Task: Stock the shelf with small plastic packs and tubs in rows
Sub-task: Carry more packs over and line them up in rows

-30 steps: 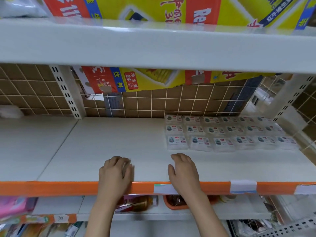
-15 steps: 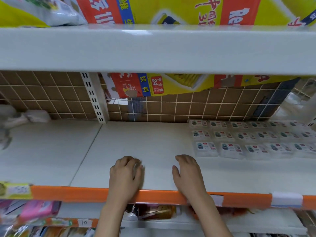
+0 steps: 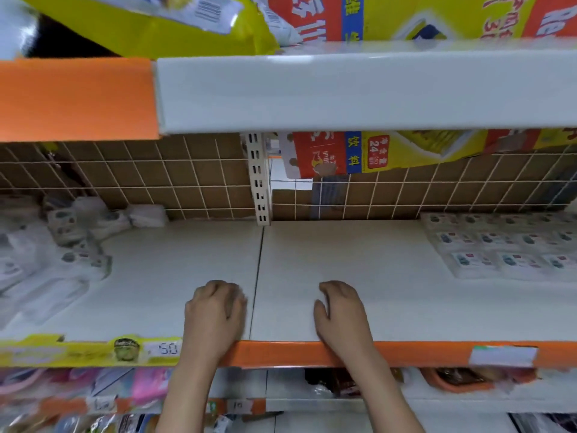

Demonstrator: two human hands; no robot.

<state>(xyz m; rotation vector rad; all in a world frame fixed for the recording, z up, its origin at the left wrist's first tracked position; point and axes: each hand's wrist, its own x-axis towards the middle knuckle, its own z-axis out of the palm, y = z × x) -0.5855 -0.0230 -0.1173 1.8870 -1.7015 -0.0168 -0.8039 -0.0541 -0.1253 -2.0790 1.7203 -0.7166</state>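
Fingers of the left hand curled under, knuckles up, resting on the shelf just left of the seam between boards; nothing visible inside the curl, though the palm side is hidden. Fingers of the right hand likewise bent and close together, tips down on the board, thumb tucked along the near-left side, holding nothing. Both wrists crossing the orange edge strip, forearms running down and near, out of the bottom of the view.

Packs laid flat in tidy rows at far right, well apart from both hands. More packs in a loose pile at far left, jumbled and blurred, also well out of reach of the left hand.

Probably light, thin-walled clear plastic with printed labels: likely smooth and a bit slippery, easily dented if squeezed hard. Best taken by the short edges, thumb on one side and fingers opposite, or lifted flat from beneath; the pile likely to slide if pulled from the bottom.
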